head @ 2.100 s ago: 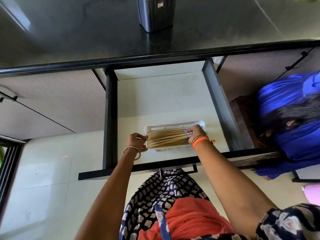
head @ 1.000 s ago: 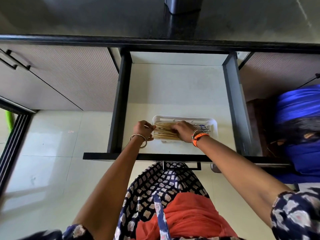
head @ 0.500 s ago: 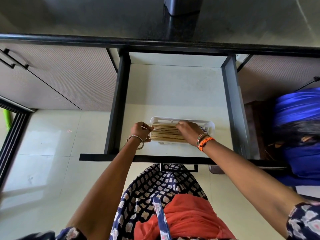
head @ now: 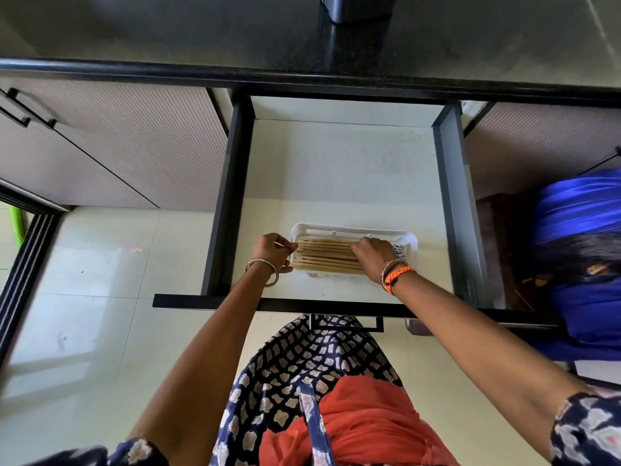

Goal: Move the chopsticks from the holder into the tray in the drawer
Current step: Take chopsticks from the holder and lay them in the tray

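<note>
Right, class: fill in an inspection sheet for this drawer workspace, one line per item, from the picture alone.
Surface: open drawer, pale floor, pulled out under a dark counter.
Job's things: chopsticks lie side by side in the white tray; holder on the counter, only its base in view.
Clutter: nothing seen.
Grips: left hand pinches the chopstick ends at the tray's left edge; right hand rests curled on the bundle.
Cables: nothing seen.
Surroundings: closed cabinet fronts, tiled floor, another person in blue at right.
</note>
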Available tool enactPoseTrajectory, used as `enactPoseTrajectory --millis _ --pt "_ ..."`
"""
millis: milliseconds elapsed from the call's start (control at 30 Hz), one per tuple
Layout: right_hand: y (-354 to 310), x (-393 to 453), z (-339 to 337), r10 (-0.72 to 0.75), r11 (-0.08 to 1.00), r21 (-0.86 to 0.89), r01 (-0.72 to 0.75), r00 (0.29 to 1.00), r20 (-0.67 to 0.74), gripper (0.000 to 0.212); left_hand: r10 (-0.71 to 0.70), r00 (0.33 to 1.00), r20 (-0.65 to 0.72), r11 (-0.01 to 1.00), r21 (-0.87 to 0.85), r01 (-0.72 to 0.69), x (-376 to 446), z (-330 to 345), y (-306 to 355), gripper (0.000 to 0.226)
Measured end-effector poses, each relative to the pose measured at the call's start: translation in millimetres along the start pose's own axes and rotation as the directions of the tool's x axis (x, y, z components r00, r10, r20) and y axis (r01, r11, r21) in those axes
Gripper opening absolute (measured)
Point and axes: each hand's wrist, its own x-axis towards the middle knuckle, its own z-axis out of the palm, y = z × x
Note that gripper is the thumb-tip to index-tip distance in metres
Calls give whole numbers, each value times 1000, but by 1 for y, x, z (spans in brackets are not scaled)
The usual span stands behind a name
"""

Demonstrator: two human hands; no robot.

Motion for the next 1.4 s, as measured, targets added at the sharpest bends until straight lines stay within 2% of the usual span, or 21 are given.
enactPoseTrajectory --millis 200,300,367,467,567,667,800,900,933,1000,1067,1133,1267,1400 --pt "4 -2 1 -91 994 66 89 995 33 26 -22 1000 20 1000 -16 22 -1 0 1 19" --pt "6 -3 -2 -53 985 164 44 997 54 27 -3 1000 10 1000 -1 3 -6 0 4 15" --pt "10 -6 -12 -9 973 231 2 1000 29 28 33 998 -48 998 -45 -36 -7 -2 14 16" --pt "19 0 -59 42 958 288 20 977 -209 26 142 979 -146 972 -167 -166 -5 -10 64 8" --pt "41 22 -138 98 940 334 73 877 -470 22 291 943 -160 917 -234 -323 0 -20 147 16" --pt "75 49 -221 184 906 412 98 786 -590 21 444 886 -136 847 -260 -464 3 -28 236 13" --pt "122 99 -310 285 885 458 79 685 -670 20 550 825 -131 793 -229 -565 21 -38 322 26" --pt "149 151 -355 289 872 482 89 701 -652 19 595 775 -213 770 -123 -626 51 -45 363 21" --pt "155 171 -365 284 873 481 82 716 -638 23 608 751 -258 773 -22 -634 64 -46 371 16" --pt "158 208 -378 260 891 451 53 755 -602 39 616 729 -297 787 264 -558 94 -46 371 13" --pt "152 241 -382 224 920 392 25 786 -576 47 595 782 -183 753 467 -464 124 -44 356 17" --pt "146 270 -381 181 950 313 23 775 -606 44 525 844 -107 712 599 -367 147 -41 338 25" --pt "135 304 -381 153 957 281 70 703 -695 31 515 842 -161 719 616 -322 165 -41 323 29" --pt "137 323 -392 137 963 262 62 724 -676 27 523 839 -149 720 605 -341 173 -43 322 28"
